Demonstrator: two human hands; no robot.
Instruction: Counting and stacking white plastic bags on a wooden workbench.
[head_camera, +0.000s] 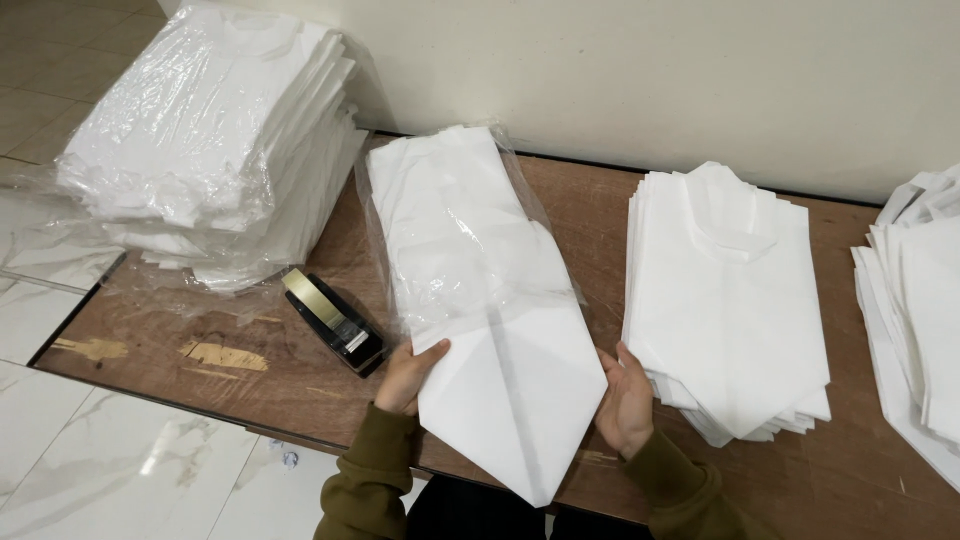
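A folded white fabric garment (505, 390) lies on the brown wooden table (250, 385), its far half inside a clear plastic bag (455, 225). The near end is folded to a point that hangs over the table's front edge. My left hand (408, 375) grips the garment's left edge, thumb on top. My right hand (625, 400) presses against its right edge, fingers curled under it. Both sleeves are olive green.
A tall pile of bagged white garments (215, 130) sits at the far left. A black tape dispenser (335, 320) lies just left of my left hand. Stacks of unbagged white garments stand at the right (725, 300) and far right (920, 300). A cream wall runs behind.
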